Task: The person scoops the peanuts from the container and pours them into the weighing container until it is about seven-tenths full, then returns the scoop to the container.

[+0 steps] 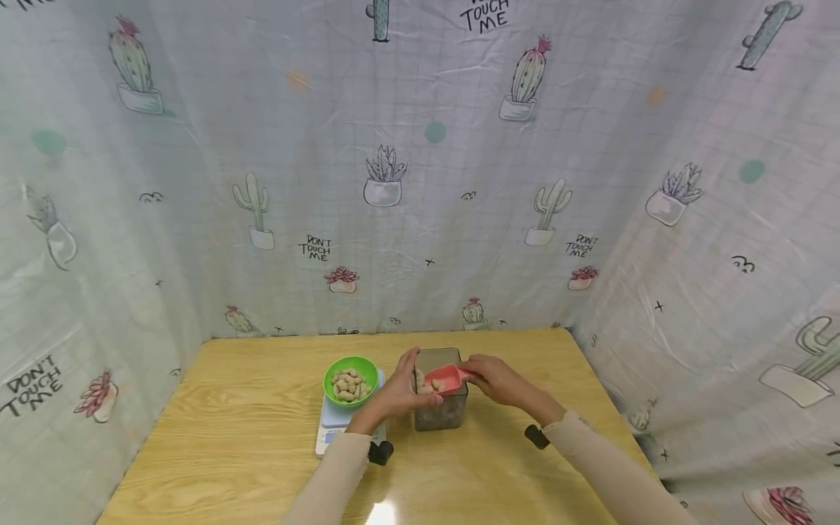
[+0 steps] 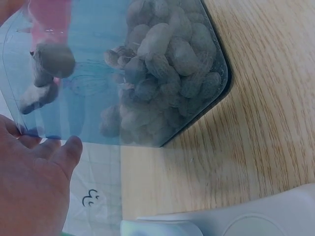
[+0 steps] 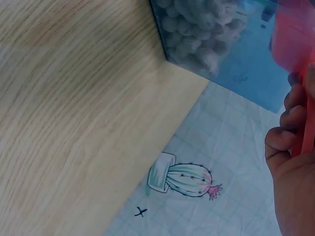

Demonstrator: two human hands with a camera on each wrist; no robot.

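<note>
A see-through dark plastic container (image 1: 442,418) stands on the table, its lower part filled with unshelled peanuts (image 2: 162,64). My left hand (image 1: 396,391) grips its upper edge, the thumb across the near side and the fingers along the left side. With my right hand (image 1: 496,378) I hold a red scoop (image 1: 448,377) by its handle, fingers curled round it. The scoop's head is tilted down to the left in the container's mouth, above the heap. A few peanuts (image 2: 54,59) lie at the scoop's lip, against the container's left wall.
Left of the container, a green bowl (image 1: 371,369) of peanuts sits on a white kitchen scale (image 1: 336,418). The wooden table (image 1: 249,408) ends at a cactus-print curtain (image 1: 426,219) behind and at both sides. A black wrist camera (image 1: 380,453) hangs under the left sleeve.
</note>
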